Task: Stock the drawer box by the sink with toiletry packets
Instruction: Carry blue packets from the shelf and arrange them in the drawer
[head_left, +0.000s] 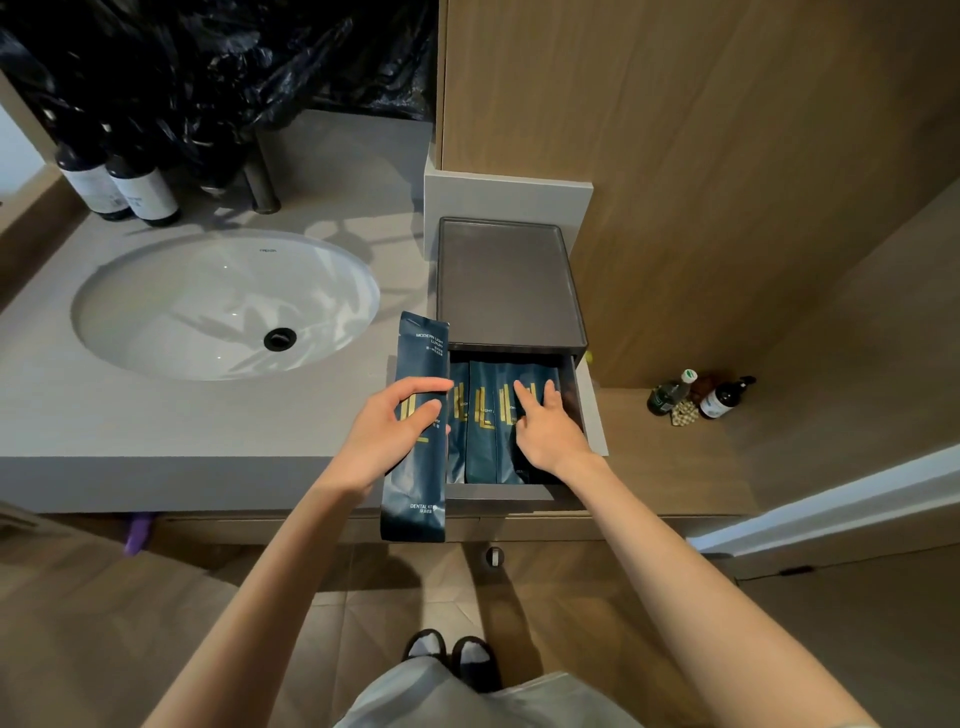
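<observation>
A dark grey drawer box (506, 280) stands on the counter right of the sink, its drawer (498, 491) pulled out toward me. Several dark blue toiletry packets (480, 441) with gold marks lie side by side inside it. My left hand (387, 426) grips a long dark blue dental kit packet (421, 353), held upright just left of the drawer. My right hand (545, 426) rests flat on the packets in the drawer's right part, fingers spread, holding nothing.
A white oval sink (223, 301) with a dark faucet (262, 182) lies to the left. Two dark bottles (122, 187) stand at the back left. A black plastic sheet (218, 57) hangs behind. Small bottles (698, 397) sit on the floor to the right, by a wooden wall panel (701, 156).
</observation>
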